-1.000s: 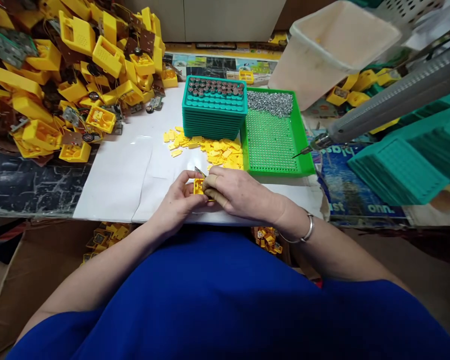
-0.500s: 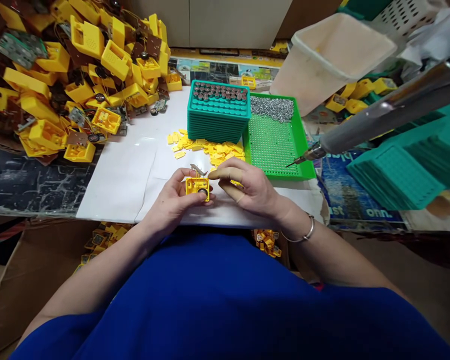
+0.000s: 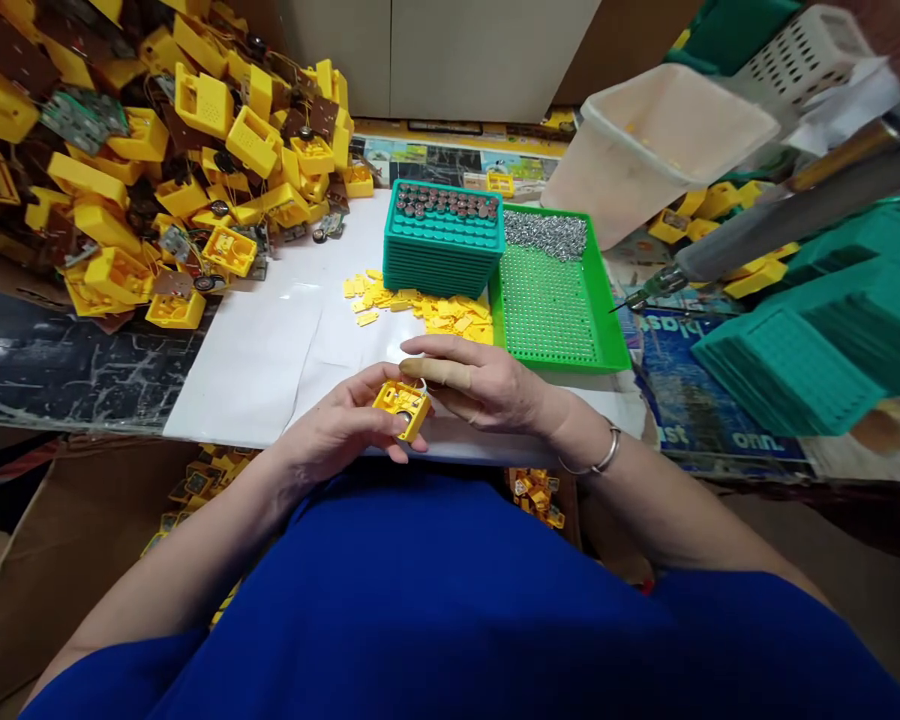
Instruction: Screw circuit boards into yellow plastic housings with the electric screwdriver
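Over paper [image 3: 251, 350], left fingers [image 3: 379, 420] pinch yellow casing [image 3: 406, 401] beside right fingers [image 3: 451, 373] whose hold's unclear.

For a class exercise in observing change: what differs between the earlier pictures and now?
The right hand, drawn off the yellow casing half a second ago, has moved left, its fingers back at the casing's upper edge. The casing has turned clockwise in view. The screwdriver tip appears shifted right, towards the wall of the green tray. Unchanged: the left hand holds the casing.

pale glare on the white sheet [image 3: 251, 355]; dim beneath the table [image 3: 82, 385]; edges stretched.
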A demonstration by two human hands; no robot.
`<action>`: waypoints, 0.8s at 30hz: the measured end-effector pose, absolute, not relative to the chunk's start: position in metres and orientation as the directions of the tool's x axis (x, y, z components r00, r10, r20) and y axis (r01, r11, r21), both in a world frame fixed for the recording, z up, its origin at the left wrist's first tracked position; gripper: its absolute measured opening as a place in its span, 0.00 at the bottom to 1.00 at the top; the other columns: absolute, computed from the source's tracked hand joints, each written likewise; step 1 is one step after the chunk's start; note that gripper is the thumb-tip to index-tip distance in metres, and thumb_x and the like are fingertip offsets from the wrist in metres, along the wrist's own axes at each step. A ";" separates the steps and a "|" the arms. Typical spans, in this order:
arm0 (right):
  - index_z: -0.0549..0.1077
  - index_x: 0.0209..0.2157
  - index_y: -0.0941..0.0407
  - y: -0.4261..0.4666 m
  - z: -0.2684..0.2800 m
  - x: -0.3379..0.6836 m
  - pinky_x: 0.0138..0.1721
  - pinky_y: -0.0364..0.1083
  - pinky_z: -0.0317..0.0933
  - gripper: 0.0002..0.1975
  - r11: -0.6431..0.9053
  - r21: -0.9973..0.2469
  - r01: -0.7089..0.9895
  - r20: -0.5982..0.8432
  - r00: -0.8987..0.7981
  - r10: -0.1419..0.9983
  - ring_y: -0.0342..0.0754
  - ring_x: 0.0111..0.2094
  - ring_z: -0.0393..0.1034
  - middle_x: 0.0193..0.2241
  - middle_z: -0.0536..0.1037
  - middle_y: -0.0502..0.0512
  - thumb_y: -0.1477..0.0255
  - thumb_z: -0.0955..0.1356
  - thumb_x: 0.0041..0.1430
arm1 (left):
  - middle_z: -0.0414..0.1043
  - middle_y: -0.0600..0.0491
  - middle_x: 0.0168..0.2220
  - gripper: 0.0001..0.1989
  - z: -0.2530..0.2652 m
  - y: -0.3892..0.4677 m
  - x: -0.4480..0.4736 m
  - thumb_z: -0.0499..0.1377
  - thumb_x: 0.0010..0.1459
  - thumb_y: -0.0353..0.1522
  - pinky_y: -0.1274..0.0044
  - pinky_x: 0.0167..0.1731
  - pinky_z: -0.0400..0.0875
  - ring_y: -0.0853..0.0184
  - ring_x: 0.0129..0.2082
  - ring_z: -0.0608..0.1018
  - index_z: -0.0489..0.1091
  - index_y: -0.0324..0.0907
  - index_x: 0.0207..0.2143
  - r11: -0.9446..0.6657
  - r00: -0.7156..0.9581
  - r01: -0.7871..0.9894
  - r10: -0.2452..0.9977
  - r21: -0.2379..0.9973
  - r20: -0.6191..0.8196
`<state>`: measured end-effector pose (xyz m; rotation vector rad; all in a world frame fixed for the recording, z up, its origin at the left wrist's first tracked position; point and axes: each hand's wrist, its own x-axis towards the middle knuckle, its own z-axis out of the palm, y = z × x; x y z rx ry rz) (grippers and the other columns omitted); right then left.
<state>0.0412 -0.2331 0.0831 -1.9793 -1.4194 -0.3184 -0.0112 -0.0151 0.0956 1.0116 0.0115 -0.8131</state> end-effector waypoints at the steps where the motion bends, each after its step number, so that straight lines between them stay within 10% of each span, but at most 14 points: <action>1: 0.67 0.55 0.57 -0.234 0.085 0.041 0.50 0.48 0.72 0.17 -0.186 -0.389 0.902 0.538 0.386 0.749 0.47 0.53 0.72 0.52 0.74 0.64 0.76 0.62 0.66 | 0.77 0.55 0.35 0.18 0.095 -0.015 -0.012 0.66 0.50 0.26 0.79 0.25 0.74 0.65 0.31 0.81 0.69 0.45 0.44 0.249 0.746 0.564 -0.563 0.787 -0.356; 7: 0.68 0.51 0.55 -0.231 0.090 0.027 0.36 0.40 0.71 0.15 -0.182 -0.638 0.748 0.484 0.573 0.662 0.41 0.35 0.75 0.37 0.79 0.53 0.76 0.63 0.63 | 0.75 0.55 0.35 0.15 0.092 -0.026 -0.014 0.68 0.52 0.30 0.78 0.36 0.74 0.70 0.33 0.77 0.69 0.41 0.41 0.187 0.917 0.295 -0.331 0.937 -0.223; 14: 0.66 0.51 0.56 -0.211 0.083 0.002 0.33 0.40 0.72 0.17 -0.178 -0.838 0.516 0.396 0.798 0.454 0.41 0.32 0.76 0.35 0.78 0.51 0.74 0.67 0.60 | 0.76 0.51 0.46 0.20 0.091 -0.024 -0.014 0.66 0.54 0.29 0.76 0.48 0.71 0.67 0.45 0.78 0.69 0.44 0.50 0.324 0.848 0.421 -0.471 0.847 -0.241; 24: 0.70 0.49 0.55 -0.221 0.092 0.013 0.34 0.41 0.73 0.14 -0.416 -0.615 0.670 0.496 0.738 0.457 0.45 0.33 0.79 0.39 0.82 0.55 0.72 0.67 0.62 | 0.76 0.54 0.34 0.22 0.084 -0.028 -0.018 0.71 0.46 0.30 0.78 0.34 0.75 0.72 0.29 0.78 0.67 0.40 0.43 0.366 0.847 0.503 -0.388 0.783 -0.363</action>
